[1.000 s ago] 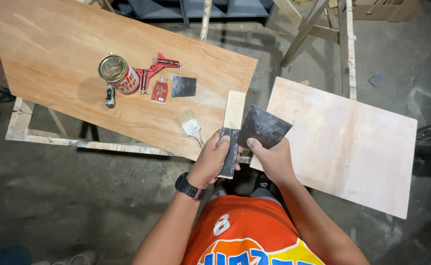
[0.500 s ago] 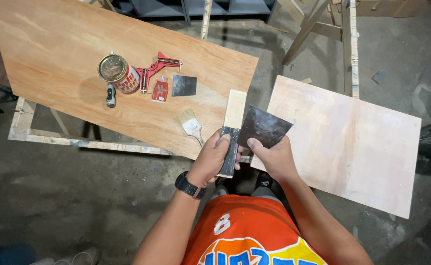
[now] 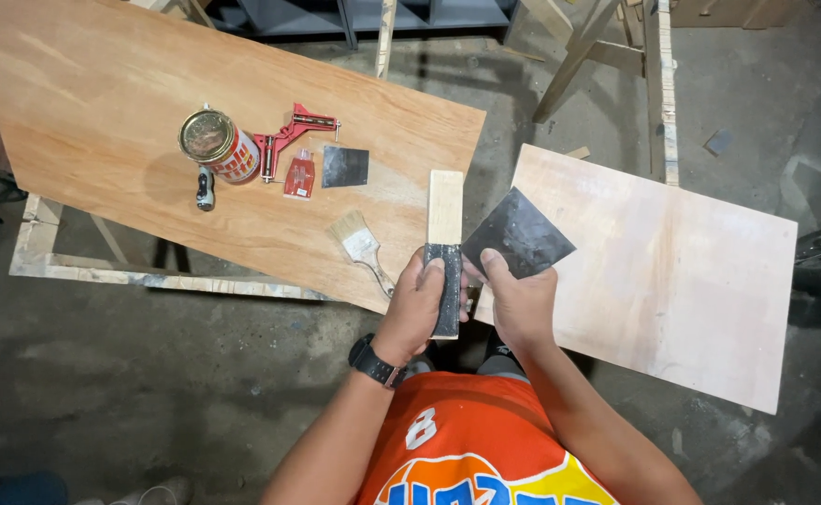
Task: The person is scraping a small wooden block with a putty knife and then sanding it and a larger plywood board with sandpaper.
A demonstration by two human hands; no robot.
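Sandpaper [image 3: 520, 235] in right hand [image 3: 520, 304] — pinched.

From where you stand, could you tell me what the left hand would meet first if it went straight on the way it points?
The left hand points up the wood block it grips, toward the big plywood board. Going straight on, it would probably meet that board's near edge first, with the paintbrush just to its left; depth is unclear.

Your left hand [image 3: 417, 304] is curled in a closed grip, thumb on top, knuckles turned outward, a watch on its wrist. Your right hand [image 3: 521, 301] sits just beside it, fingers pinched shut, thumb forward. Both forearms angle inward from your torso
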